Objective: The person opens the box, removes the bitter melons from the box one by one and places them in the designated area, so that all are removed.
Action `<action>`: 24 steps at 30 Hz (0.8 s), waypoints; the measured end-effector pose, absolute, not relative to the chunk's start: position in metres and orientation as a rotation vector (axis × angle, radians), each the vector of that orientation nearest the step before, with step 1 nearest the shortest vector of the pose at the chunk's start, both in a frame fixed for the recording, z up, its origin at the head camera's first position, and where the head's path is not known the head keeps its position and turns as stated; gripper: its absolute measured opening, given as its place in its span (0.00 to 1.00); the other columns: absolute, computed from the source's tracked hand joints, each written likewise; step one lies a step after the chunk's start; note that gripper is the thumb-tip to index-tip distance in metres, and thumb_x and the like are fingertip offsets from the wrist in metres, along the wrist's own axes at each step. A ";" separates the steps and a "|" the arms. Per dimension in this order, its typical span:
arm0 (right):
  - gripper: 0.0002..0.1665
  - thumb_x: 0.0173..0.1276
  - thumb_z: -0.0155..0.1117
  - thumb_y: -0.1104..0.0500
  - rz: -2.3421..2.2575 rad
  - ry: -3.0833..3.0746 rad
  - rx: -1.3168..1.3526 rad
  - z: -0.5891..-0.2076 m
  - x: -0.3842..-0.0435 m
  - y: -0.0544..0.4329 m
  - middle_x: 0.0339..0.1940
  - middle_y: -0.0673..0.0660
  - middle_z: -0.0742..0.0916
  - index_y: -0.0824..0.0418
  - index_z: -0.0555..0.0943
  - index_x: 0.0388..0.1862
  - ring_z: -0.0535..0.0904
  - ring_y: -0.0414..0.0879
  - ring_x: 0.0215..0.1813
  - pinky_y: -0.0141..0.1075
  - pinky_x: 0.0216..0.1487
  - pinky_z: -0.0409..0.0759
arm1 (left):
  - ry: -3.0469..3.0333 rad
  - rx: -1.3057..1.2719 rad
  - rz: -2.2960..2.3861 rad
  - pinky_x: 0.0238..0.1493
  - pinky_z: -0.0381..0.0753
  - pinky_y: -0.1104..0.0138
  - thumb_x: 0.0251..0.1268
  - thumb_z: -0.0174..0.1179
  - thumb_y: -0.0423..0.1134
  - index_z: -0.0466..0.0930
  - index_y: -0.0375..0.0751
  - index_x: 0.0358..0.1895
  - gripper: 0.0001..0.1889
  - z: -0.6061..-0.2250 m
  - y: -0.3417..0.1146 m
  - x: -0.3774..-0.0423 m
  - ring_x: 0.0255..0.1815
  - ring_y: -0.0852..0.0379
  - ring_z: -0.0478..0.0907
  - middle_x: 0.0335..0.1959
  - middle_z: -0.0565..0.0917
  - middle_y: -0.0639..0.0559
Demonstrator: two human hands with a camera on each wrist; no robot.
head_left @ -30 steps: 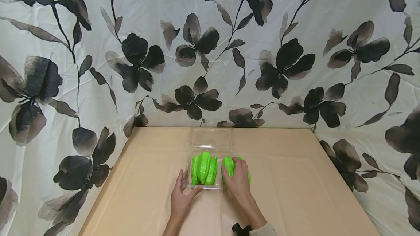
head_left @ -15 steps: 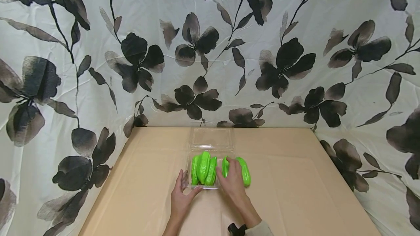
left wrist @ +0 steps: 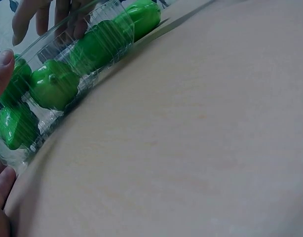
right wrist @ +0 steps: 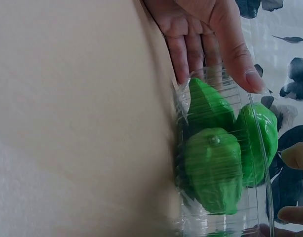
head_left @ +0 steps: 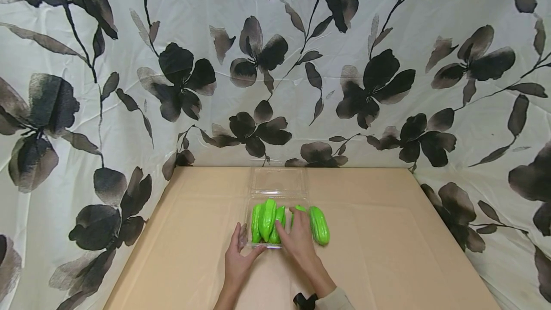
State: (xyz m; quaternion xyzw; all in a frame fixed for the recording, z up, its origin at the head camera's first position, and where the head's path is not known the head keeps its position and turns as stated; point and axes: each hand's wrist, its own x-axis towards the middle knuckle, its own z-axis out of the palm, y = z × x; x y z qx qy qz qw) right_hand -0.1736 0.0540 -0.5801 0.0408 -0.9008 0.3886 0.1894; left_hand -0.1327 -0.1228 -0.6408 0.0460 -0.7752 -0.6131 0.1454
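Observation:
Several bright green bumpy vegetables that look like bitter melons (head_left: pixel 268 219) lie in a clear plastic container (head_left: pixel 287 201). My left hand (head_left: pixel 239 260) grips the container's front left corner, thumb on the front rim. My right hand (head_left: pixel 300 244) is over the container's right half, with a gap between thumb and fingers. Its thumb overlaps a bitter melon (head_left: pixel 281 214) in the head view. Another bitter melon (head_left: pixel 300 208) is partly hidden behind its fingers; contact is unclear. In the right wrist view, its fingertips (right wrist: pixel 295 154) are apart from the melons in sight.
One more bitter melon (head_left: pixel 319 226) lies on the table just right of the container. The transparent lid (head_left: pixel 277 181) is folded back flat behind it. A beige-covered table (head_left: pixel 379 252) extends on both sides, with a floral cloth (head_left: pixel 310 85) hanging behind.
My right hand has moved left from the melon lying on the table, uncovering it, and is over the container. The left hand stays at the container's corner.

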 end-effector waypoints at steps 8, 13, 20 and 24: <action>0.37 0.63 0.69 0.46 1.098 -2.590 0.106 -0.580 -0.174 0.045 0.56 0.66 0.82 0.67 0.74 0.64 0.77 0.61 0.61 0.56 0.61 0.81 | -2.228 0.110 -1.768 0.72 0.73 0.55 0.48 0.80 0.45 0.55 0.40 0.79 0.55 -0.643 -0.123 -0.133 0.71 0.41 0.73 0.72 0.73 0.41; 0.37 0.65 0.68 0.45 1.182 -2.605 0.120 -0.578 -0.173 0.040 0.59 0.66 0.80 0.66 0.72 0.65 0.74 0.61 0.64 0.56 0.65 0.78 | -2.232 0.116 -1.771 0.72 0.73 0.54 0.48 0.80 0.45 0.55 0.40 0.79 0.55 -0.644 -0.124 -0.133 0.71 0.41 0.73 0.72 0.73 0.41; 0.36 0.66 0.67 0.43 1.159 -2.623 0.127 -0.581 -0.173 0.032 0.59 0.64 0.80 0.65 0.73 0.64 0.75 0.59 0.62 0.53 0.63 0.80 | -2.229 0.119 -1.777 0.72 0.73 0.56 0.48 0.80 0.45 0.55 0.42 0.79 0.55 -0.646 -0.124 -0.133 0.71 0.42 0.73 0.73 0.73 0.42; 0.38 0.66 0.67 0.43 1.150 -2.620 0.160 -0.580 -0.173 0.029 0.59 0.66 0.80 0.66 0.73 0.65 0.75 0.60 0.62 0.54 0.64 0.80 | -2.225 0.127 -1.781 0.72 0.74 0.64 0.47 0.80 0.45 0.56 0.42 0.79 0.55 -0.646 -0.123 -0.134 0.71 0.44 0.74 0.72 0.73 0.44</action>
